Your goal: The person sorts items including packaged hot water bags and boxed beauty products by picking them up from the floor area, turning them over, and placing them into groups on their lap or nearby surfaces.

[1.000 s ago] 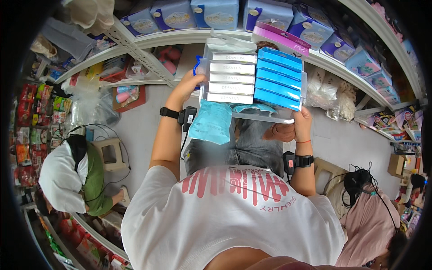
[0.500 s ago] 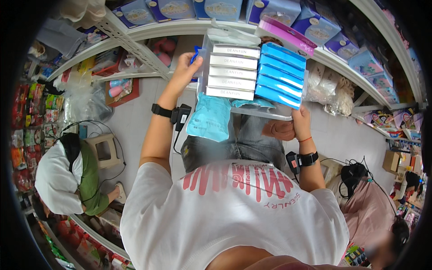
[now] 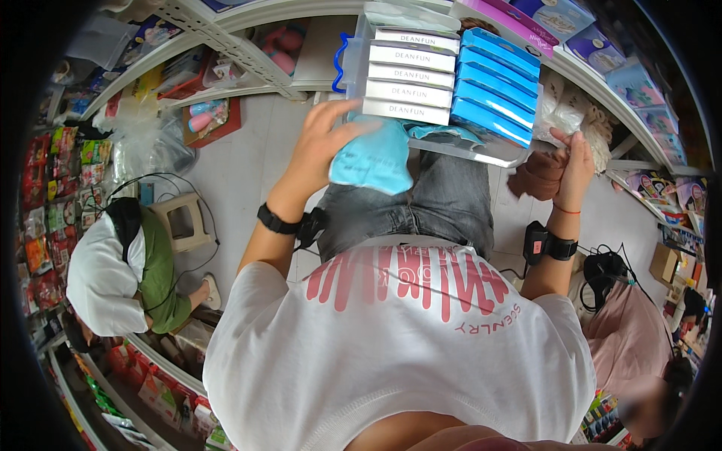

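Note:
A clear plastic bin [image 3: 492, 155] with a blue handle [image 3: 341, 64] sits at the shelf edge in front of me. It holds a stack of white boxes [image 3: 410, 74] on the left and a stack of blue packs [image 3: 492, 90] on the right. A light-blue soft pouch [image 3: 372, 156] sticks out over its near left corner. My left hand [image 3: 320, 143] is at that corner, fingers apart, the thumb overlapping the pouch; firm contact is unclear. Right of the bin, my right hand [image 3: 575, 173] grips a bundled brown cloth [image 3: 540, 174].
White shelves [image 3: 316, 26] with blue packages run across the far side. Plastic-wrapped cream items [image 3: 571, 113] lie beyond my right hand. A crouching person in green [image 3: 162, 278] is at left near a beige stool [image 3: 180, 223]; another person in pink [image 3: 628, 331] is at right.
The bin has moved away from me and slightly right, toward the shelf. Both hands have come off it: the left now beside the pouch, the right farther right with the brown cloth.

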Demonstrator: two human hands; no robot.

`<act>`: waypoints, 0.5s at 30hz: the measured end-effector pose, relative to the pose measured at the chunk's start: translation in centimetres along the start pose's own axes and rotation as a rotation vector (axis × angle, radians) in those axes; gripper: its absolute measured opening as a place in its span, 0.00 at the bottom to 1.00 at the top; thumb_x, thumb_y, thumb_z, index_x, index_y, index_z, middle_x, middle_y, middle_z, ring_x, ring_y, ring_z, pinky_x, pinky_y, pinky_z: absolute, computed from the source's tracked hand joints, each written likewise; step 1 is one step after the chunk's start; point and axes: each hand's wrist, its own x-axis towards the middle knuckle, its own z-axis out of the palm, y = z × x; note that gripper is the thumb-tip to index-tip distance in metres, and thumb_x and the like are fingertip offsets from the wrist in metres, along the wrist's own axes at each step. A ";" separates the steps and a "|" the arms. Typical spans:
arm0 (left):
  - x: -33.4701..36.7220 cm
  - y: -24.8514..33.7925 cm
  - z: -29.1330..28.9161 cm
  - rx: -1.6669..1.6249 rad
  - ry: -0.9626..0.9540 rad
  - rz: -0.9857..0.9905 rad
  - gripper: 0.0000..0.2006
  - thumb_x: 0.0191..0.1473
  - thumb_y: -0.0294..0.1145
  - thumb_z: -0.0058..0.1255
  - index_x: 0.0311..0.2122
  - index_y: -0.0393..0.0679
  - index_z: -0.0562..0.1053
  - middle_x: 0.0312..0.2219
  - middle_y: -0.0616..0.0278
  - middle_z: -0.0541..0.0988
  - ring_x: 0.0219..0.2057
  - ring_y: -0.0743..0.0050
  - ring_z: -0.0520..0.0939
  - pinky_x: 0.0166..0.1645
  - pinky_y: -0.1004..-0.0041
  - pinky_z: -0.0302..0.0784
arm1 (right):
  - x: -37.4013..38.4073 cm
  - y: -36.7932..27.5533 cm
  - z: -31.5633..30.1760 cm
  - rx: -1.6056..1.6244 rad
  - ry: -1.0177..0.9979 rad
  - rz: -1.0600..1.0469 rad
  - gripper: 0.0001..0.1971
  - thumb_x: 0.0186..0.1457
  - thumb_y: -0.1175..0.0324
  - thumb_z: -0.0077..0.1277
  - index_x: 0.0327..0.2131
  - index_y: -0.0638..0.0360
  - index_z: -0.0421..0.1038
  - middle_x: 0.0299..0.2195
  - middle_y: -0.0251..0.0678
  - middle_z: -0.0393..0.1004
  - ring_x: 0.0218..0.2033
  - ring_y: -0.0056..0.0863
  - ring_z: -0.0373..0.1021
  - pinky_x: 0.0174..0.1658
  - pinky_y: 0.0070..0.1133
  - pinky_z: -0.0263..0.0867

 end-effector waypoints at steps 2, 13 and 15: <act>1.6 -0.2 0.2 -0.084 0.030 0.024 0.23 0.39 0.39 0.62 0.46 0.52 0.76 0.46 0.60 0.75 0.49 0.53 0.71 0.58 0.58 0.61 | 0.0 -1.4 0.9 0.073 -0.012 -0.067 0.17 0.64 0.60 0.41 0.28 0.65 0.67 0.29 0.38 0.74 0.17 0.10 0.53 0.20 0.11 0.50; 7.2 4.8 3.1 -1.151 -0.118 -0.492 0.30 0.51 0.29 0.57 0.58 0.37 0.59 0.49 0.60 0.70 0.50 0.74 0.71 0.54 0.71 0.67 | -2.4 -8.3 7.5 0.589 -0.324 -0.426 0.16 0.66 0.61 0.34 0.25 0.59 0.60 0.24 0.38 0.66 0.24 0.22 0.59 0.30 0.20 0.58; 7.1 4.1 4.5 -1.065 -0.146 -0.428 0.32 0.50 0.28 0.57 0.58 0.37 0.58 0.49 0.59 0.70 0.50 0.73 0.71 0.54 0.71 0.67 | -2.8 -7.5 9.7 0.336 -0.171 -0.509 0.14 0.64 0.60 0.39 0.28 0.59 0.62 0.26 0.37 0.67 0.27 0.22 0.61 0.33 0.20 0.61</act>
